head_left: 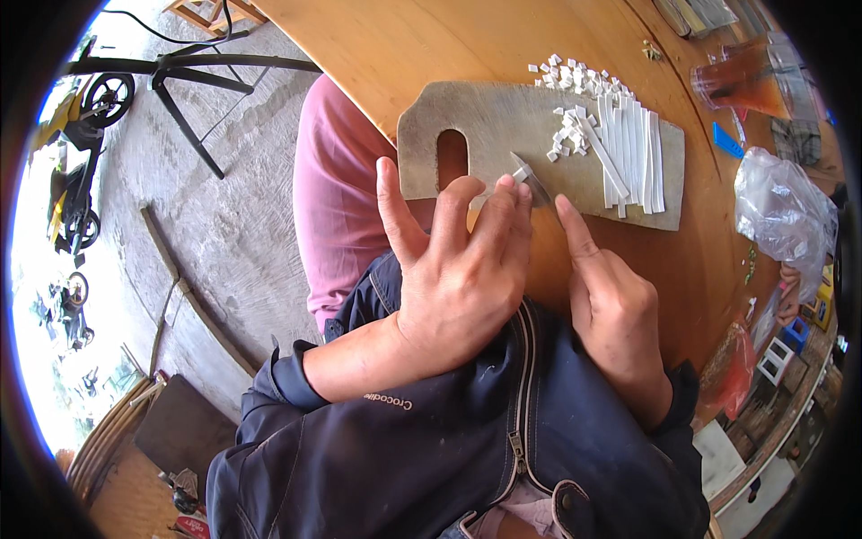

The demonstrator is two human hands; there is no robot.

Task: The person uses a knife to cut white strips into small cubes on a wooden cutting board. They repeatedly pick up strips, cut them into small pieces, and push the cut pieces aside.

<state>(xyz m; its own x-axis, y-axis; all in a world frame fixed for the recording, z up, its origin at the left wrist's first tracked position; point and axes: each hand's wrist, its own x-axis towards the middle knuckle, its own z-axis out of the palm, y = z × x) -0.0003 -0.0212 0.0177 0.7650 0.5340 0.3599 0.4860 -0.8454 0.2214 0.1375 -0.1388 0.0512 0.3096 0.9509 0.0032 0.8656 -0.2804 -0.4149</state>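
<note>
A pale cutting board (575, 94) with a slot-shaped handle hole lies in front of me. My right hand (620, 305) is closed around a small knife, index finger stretched along its back; the handle is hidden in the palm. The thin knife blade (537, 186) points up and left over the board's near edge. Beside the blade, my left hand (462, 256) grips a white strip (521, 174) with its fingertips, while its other fingers are spread. Only the strip's end shows. Small white cut pieces (569, 133) and a row of long white strips (636, 153) lie on the board's right half.
More white bits (584, 78) are scattered past the board's far edge on the wooden table (377, 36). To the right are a cup of brown liquid (732, 81), a blue plastic piece (727, 141) and a clear plastic bag (779, 199). Another person's hand (789, 292) shows at the far right.
</note>
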